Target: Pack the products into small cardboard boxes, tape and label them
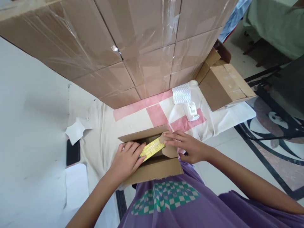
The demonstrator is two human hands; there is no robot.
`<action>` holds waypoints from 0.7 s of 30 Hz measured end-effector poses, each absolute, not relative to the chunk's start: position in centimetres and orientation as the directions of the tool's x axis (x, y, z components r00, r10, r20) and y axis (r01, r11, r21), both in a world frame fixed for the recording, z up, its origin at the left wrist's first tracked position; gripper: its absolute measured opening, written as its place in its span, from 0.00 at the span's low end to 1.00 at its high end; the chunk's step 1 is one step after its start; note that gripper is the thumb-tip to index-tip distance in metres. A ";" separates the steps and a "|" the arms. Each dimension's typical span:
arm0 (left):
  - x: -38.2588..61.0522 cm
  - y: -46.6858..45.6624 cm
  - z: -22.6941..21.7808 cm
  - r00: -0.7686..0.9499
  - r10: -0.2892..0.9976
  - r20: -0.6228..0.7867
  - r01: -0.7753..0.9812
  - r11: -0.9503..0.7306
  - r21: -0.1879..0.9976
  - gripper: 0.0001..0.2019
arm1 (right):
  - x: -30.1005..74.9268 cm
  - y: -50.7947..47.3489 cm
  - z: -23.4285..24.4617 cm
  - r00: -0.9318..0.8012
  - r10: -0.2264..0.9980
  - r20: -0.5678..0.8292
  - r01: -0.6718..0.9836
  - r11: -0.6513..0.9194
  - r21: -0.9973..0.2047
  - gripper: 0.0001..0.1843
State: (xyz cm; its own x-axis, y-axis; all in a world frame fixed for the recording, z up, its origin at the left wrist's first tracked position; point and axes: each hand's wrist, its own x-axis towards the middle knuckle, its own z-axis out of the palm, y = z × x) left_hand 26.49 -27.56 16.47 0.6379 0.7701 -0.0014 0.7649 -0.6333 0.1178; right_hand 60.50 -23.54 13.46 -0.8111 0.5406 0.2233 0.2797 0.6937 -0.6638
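An open cardboard box stands close against my body, its long flaps raised. Across its opening, tilted, lies a flat yellow printed packet. My left hand has its fingers closed over the left end of the packet, at the box's left side. With fingers stretched out, my right hand touches the short right flap beside the packet's other end. What lies deeper in the box is in shadow and hidden.
Taped cartons form a wall ahead. On the cloth are a white tape dispenser and a label sheet. Another open box stands right. A phone and white papers lie left.
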 end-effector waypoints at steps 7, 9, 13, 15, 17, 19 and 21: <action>27.6 -27.2 18.7 0.622 0.769 -0.148 0.769 -0.635 -0.073 0.23 | 60.1 -24.8 12.3 -0.795 0.571 0.206 0.370 0.725 -0.581 0.37; 27.6 -26.6 18.6 0.634 0.752 -0.179 0.746 -0.656 -0.114 0.20 | 60.0 -24.9 12.3 -0.795 0.574 0.197 0.375 0.720 -0.584 0.39; 27.8 -25.8 17.8 0.694 0.680 -0.238 0.700 -0.714 0.000 0.18 | 59.8 -25.2 12.2 -0.791 0.586 0.172 0.388 0.700 -0.600 0.38; 27.8 -25.7 17.5 0.688 0.686 -0.237 0.712 -0.702 0.032 0.19 | 59.8 -25.3 12.2 -0.787 0.593 0.167 0.398 0.696 -0.598 0.37; 27.7 -25.8 17.4 0.662 0.717 -0.220 0.741 -0.669 0.050 0.21 | 59.9 -25.4 12.4 -0.784 0.597 0.172 0.401 0.698 -0.594 0.37; 27.3 -26.0 17.5 0.663 0.729 -0.170 0.749 -0.652 0.120 0.22 | 60.0 -25.6 12.6 -0.789 0.590 0.170 0.400 0.704 -0.587 0.38; 26.7 -26.5 17.5 0.676 0.734 -0.065 0.723 -0.644 0.251 0.21 | 59.8 -25.8 12.8 -0.788 0.593 0.164 0.413 0.707 -0.574 0.40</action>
